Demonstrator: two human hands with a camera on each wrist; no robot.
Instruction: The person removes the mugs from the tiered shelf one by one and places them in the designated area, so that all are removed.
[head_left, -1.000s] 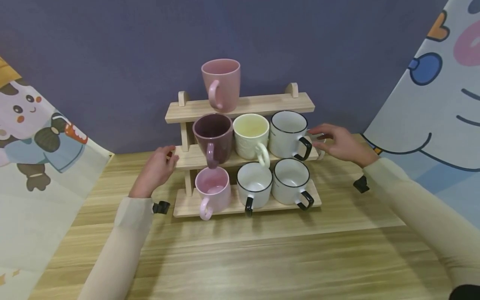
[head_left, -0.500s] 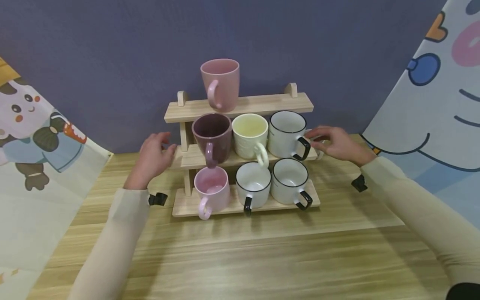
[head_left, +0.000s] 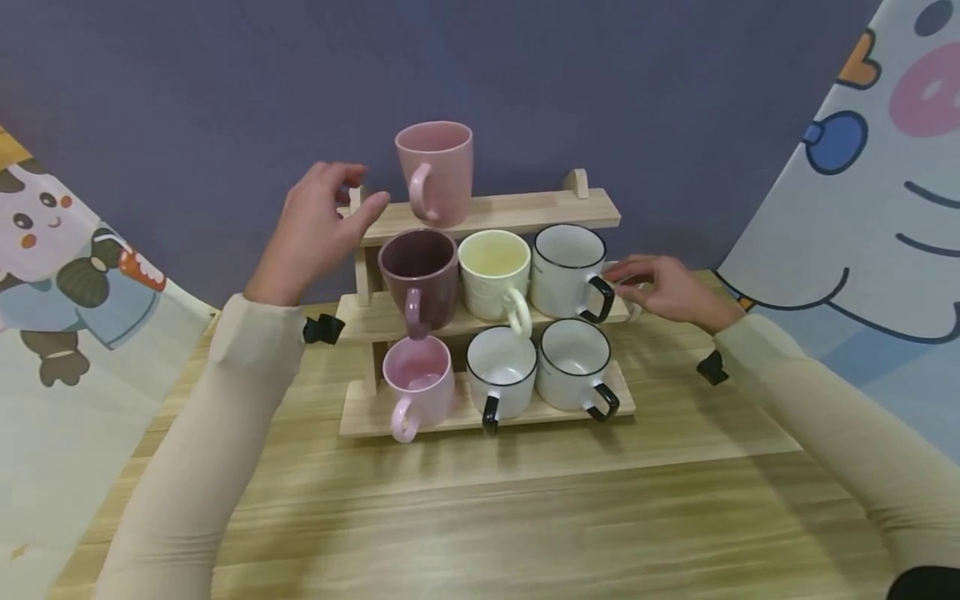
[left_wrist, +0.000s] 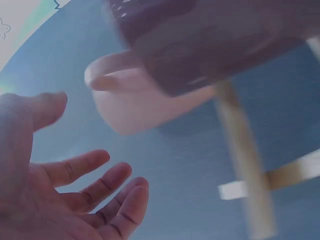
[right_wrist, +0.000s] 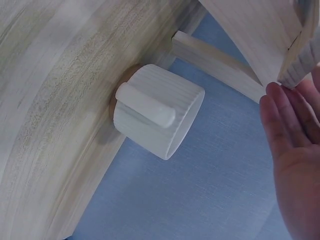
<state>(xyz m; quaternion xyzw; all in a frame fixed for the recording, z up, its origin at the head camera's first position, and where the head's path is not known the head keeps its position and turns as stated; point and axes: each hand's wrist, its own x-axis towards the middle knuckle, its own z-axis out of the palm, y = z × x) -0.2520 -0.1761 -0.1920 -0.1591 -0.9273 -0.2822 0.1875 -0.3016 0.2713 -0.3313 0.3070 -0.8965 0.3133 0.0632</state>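
Observation:
A three-tier wooden shelf (head_left: pixel 487 421) holds several mugs. A tall pink mug (head_left: pixel 442 171) stands on the top tier. My left hand (head_left: pixel 315 221) hovers over that tier's left end, fingers spread, apart from the pink mug. On the middle tier are a plum mug (head_left: pixel 420 283), a pale yellow mug (head_left: pixel 495 271) and a white black-rimmed mug (head_left: pixel 564 279). My right hand (head_left: pixel 663 287) is at this tier's right end, beside the white mug; its fairly straight fingers reach the wood in the right wrist view. Whether they also touch the mug is hidden.
On the bottom tier sit a small pink mug (head_left: pixel 420 383) and two white black-rimmed mugs, one central (head_left: pixel 501 375). A ribbed white cup (right_wrist: pixel 157 112) stands behind the right hand. A wooden table (head_left: pixel 525 517) extends in front; a dark blue backdrop (head_left: pixel 600 83) hangs behind.
My left hand has risen from the middle tier's left end to the top tier, near the tall pink mug, its fingers spreading. My right hand has stayed at the right end.

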